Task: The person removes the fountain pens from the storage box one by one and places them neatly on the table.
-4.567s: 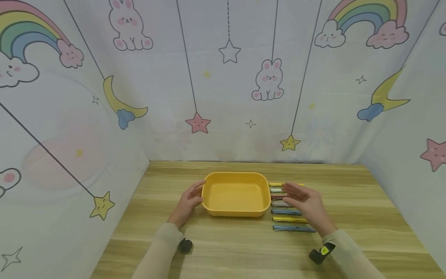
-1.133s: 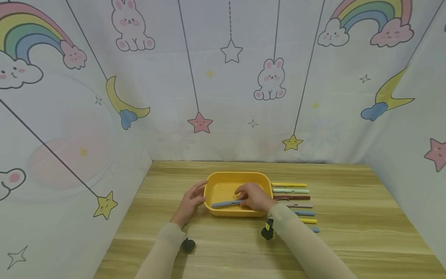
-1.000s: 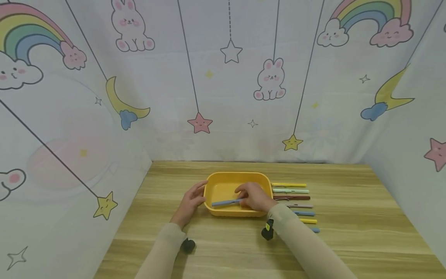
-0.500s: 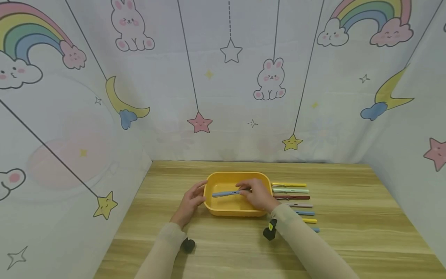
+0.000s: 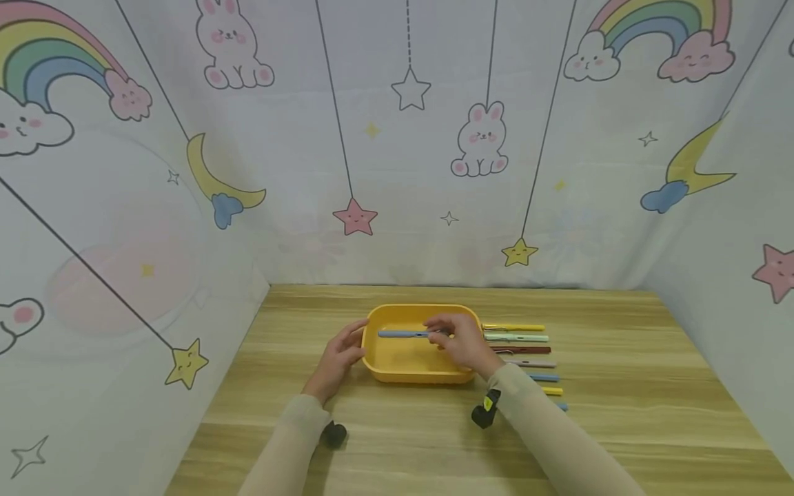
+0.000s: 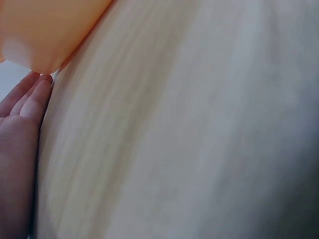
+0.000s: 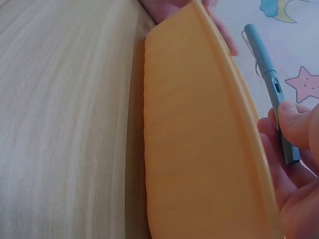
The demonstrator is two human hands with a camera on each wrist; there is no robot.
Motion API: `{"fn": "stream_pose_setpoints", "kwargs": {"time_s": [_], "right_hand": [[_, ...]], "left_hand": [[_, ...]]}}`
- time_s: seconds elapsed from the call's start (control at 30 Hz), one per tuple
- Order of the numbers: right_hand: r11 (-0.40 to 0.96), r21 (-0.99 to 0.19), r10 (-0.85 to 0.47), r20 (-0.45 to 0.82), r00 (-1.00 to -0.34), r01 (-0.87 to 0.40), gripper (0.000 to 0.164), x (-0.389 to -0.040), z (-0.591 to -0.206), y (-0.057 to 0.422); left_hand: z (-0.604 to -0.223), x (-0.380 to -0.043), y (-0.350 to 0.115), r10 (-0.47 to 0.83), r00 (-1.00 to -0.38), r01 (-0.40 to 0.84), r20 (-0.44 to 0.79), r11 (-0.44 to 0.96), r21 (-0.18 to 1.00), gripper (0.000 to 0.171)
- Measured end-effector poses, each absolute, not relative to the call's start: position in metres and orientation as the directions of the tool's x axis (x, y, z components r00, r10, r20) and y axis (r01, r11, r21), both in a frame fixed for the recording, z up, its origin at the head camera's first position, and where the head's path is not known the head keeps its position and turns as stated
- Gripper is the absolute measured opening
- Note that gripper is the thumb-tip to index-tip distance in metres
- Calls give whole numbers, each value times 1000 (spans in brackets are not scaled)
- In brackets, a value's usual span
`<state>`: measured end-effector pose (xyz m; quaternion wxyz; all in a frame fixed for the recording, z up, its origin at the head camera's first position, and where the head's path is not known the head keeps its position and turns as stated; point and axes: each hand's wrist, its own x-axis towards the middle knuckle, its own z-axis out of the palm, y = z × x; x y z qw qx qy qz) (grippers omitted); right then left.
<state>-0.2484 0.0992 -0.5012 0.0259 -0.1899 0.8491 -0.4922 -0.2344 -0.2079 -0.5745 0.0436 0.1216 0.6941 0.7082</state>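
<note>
A blue pen with a clip (image 7: 269,69) is pinched between the thumb and fingers of my right hand (image 5: 464,342). In the head view this pen (image 5: 402,334) lies nearly level over the inside of a yellow rectangular tray (image 5: 412,377). The right wrist view shows it raised above the tray's rim (image 7: 241,94), its cap pointing away from the hand. My left hand (image 5: 337,358) rests at the tray's left end, its fingers extended along the wall. Those fingertips (image 6: 42,84) meet the tray's underside edge in the left wrist view.
Right of the tray several pens lie in a column on the wood-grain table (image 5: 626,386): a yellow pen (image 5: 517,327), a light green pen (image 5: 521,338), a dark red pen (image 5: 530,350) and others partly behind my right forearm (image 5: 552,427). A printed curtain (image 5: 409,172) encloses the back and sides.
Earlier my right hand hovered, holding nothing, over the pens at right. Since then it has brought a blue pen over the tray, lifted it from near the front wall and turned it level.
</note>
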Motion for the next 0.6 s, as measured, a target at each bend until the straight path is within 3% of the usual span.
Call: {"fn": "stream_pose_setpoints", "kwargs": {"time_s": [0.37, 0.6], "right_hand": [[344, -886, -297, 210, -932, -310, 15, -243, -497, 108], [288, -928, -279, 156, -948, -237, 14, -243, -499, 111]], "left_hand": [[-574, -234, -207, 229, -968, 100, 104, -32, 994, 60], [-575, -236, -207, 221, -969, 100, 108, -48, 994, 61]]}}
